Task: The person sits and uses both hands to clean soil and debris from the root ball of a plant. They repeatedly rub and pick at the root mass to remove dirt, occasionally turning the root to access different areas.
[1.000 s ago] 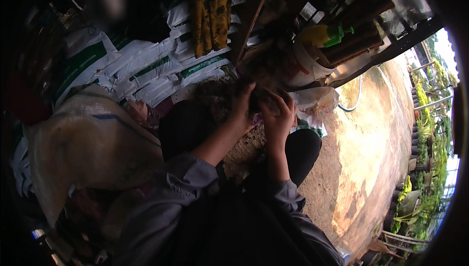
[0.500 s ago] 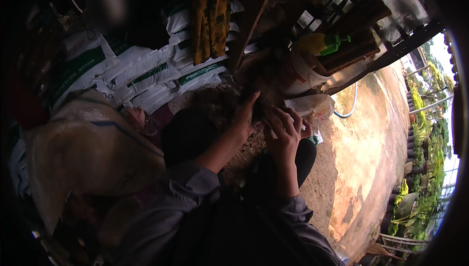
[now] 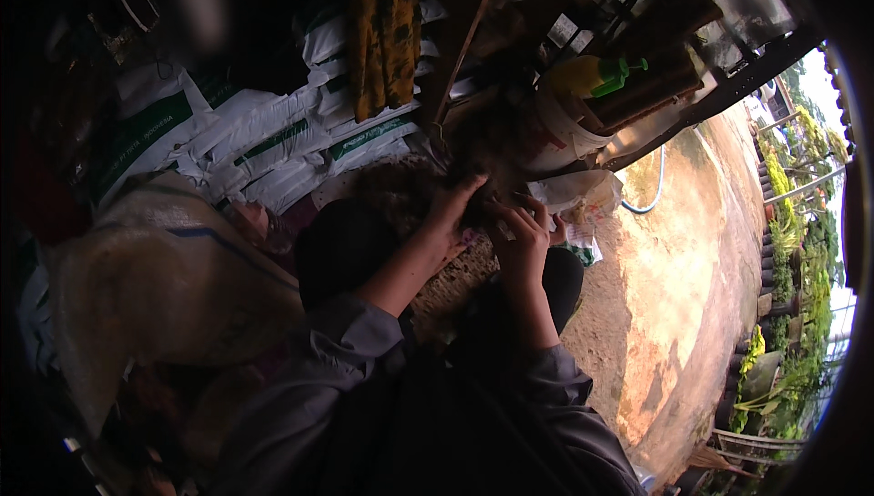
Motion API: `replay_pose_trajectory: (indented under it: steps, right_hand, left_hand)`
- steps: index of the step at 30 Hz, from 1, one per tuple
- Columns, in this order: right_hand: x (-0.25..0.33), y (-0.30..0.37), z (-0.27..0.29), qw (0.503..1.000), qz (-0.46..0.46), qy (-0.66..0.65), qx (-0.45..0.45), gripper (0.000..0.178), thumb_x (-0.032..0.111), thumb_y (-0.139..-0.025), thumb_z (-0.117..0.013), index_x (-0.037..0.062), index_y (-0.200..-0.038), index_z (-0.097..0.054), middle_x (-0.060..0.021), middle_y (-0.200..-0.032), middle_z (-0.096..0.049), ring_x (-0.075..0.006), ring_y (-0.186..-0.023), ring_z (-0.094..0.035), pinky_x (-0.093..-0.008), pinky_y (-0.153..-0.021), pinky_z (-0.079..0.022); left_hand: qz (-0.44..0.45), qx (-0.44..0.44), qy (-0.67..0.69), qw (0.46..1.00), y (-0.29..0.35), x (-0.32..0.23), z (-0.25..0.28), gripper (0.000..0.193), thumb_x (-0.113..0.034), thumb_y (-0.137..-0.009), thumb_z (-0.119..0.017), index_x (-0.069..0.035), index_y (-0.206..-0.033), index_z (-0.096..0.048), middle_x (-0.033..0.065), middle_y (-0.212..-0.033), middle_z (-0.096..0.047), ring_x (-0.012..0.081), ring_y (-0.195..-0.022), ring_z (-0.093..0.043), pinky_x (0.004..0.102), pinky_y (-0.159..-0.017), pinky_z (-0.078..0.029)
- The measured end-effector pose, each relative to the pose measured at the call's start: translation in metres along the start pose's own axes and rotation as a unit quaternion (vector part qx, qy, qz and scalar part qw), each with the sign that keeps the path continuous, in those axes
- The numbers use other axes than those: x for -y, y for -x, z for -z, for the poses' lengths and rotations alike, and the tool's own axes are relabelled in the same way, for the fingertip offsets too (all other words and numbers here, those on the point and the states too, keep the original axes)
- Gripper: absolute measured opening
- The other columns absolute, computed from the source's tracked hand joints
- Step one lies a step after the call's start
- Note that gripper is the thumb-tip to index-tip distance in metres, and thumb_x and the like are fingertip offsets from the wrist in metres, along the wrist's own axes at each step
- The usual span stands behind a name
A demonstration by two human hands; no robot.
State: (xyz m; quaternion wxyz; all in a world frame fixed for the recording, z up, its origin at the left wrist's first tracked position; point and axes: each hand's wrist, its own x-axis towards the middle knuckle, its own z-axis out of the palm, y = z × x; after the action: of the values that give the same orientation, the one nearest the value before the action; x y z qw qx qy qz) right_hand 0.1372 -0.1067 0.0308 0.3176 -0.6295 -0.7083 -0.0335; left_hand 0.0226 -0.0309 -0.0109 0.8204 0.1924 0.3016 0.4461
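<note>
My left hand (image 3: 452, 209) reaches forward with its thumb laid along the side of a dark thing (image 3: 475, 194), too shadowed for me to tell its kind. Most of that hand's other fingers are hidden. From the right, my right hand (image 3: 523, 237) curls its fingers against the same dark thing, so it sits between both hands. Below the hands, between my knees, shows rough brown ground or loose soil (image 3: 455, 282). A brown crumbly heap (image 3: 405, 188) lies just beyond my left wrist.
White and green sacks (image 3: 273, 146) are stacked at the far left, with a large translucent sack (image 3: 173, 268) nearer. A pale bucket (image 3: 569, 136) and a yellow bottle with a green top (image 3: 587, 75) stand ahead. Crumpled plastic (image 3: 592, 196) and a blue hose (image 3: 651, 200) lie right.
Both hands have shifted slightly, and the right fingers are curled more closely against the dark thing. The view has moved a little; the surroundings look the same.
</note>
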Motion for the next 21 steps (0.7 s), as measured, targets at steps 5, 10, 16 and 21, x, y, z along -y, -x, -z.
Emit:
replay_pose_trajectory:
  steps: [5, 10, 16, 21]
  right_hand:
    - [0.003, 0.000, 0.006, 0.994, 0.033, 0.092, -0.045, 0.029, 0.018, -0.065, -0.073, 0.0291, -0.092, -0.073, 0.0038, -0.119, -0.056, -0.0246, -0.113, -0.045, -0.0505, -0.096, -0.022]
    - [0.006, 0.002, 0.006, 0.999, 0.003, 0.042, -0.008, 0.028, 0.021, -0.067, -0.075, 0.0308, -0.093, -0.074, 0.0003, -0.124, -0.053, -0.0270, -0.119, -0.040, -0.0487, -0.099, -0.018]
    - [0.013, 0.001, 0.000, 0.995, -0.065, -0.010, -0.081, 0.033, 0.023, -0.062, -0.076, 0.0278, -0.095, -0.073, 0.0010, -0.125, -0.054, -0.0294, -0.118, -0.040, -0.0474, -0.098, -0.019]
    - [0.019, 0.005, -0.012, 0.984, -0.099, 0.068, -0.132, 0.032, 0.023, -0.062, -0.075, 0.0263, -0.094, -0.072, 0.0027, -0.130, -0.051, -0.0287, -0.121, -0.038, -0.0489, -0.097, -0.020]
  left_hand:
    - [0.003, -0.032, -0.047, 0.998, 0.004, -0.003, -0.007, 0.045, -0.030, -0.084, -0.066, -0.008, -0.121, -0.052, 0.0068, -0.105, -0.058, 0.0184, -0.090, -0.061, 0.0337, -0.070, -0.055]
    - [-0.052, -0.006, -0.034, 0.998, 0.001, -0.001, 0.000, 0.044, -0.027, -0.086, -0.066, -0.010, -0.124, -0.051, 0.0066, -0.110, -0.057, 0.0186, -0.095, -0.059, 0.0338, -0.075, -0.054]
    - [-0.085, -0.045, -0.018, 0.995, 0.013, 0.002, -0.014, 0.043, -0.023, -0.085, -0.067, -0.008, -0.123, -0.052, 0.0059, -0.111, -0.058, 0.0181, -0.098, -0.059, 0.0320, -0.078, -0.052]
    - [-0.110, -0.065, 0.006, 0.992, 0.013, 0.003, -0.017, 0.041, -0.016, -0.083, -0.068, -0.006, -0.120, -0.053, 0.0074, -0.109, -0.058, 0.0192, -0.095, -0.060, 0.0335, -0.076, -0.053]
